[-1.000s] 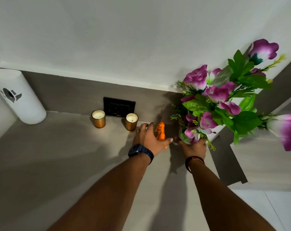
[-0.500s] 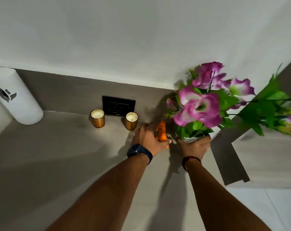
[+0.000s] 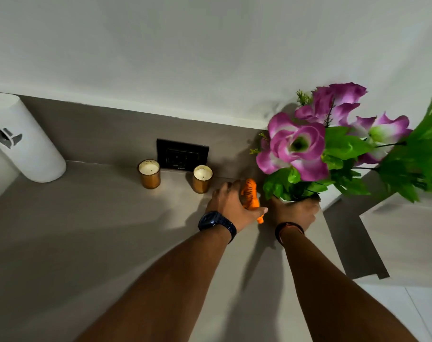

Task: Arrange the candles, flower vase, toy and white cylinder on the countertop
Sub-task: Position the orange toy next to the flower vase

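Note:
Two gold candle jars stand near the back wall of the grey countertop (image 3: 86,243): the left candle (image 3: 149,173) and the right candle (image 3: 202,178). A white cylinder (image 3: 24,141) with a dark cut-out stands at the far left corner. My left hand (image 3: 232,206) grips an orange striped toy tiger (image 3: 251,195), just right of the right candle. My right hand (image 3: 292,212) holds the white flower vase (image 3: 287,199), mostly hidden by the hand. Its purple flowers and green leaves (image 3: 333,149) lean to the right.
A black wall socket (image 3: 182,155) sits in the grey backsplash between the candles. The countertop ends at a right edge (image 3: 333,243), with a lower ledge and a white tiled floor (image 3: 407,312) beyond it.
The bouquet has turned and tilted further right in my right hand, with the vase shifted slightly right. My left hand stays on the tiger beside the right candle.

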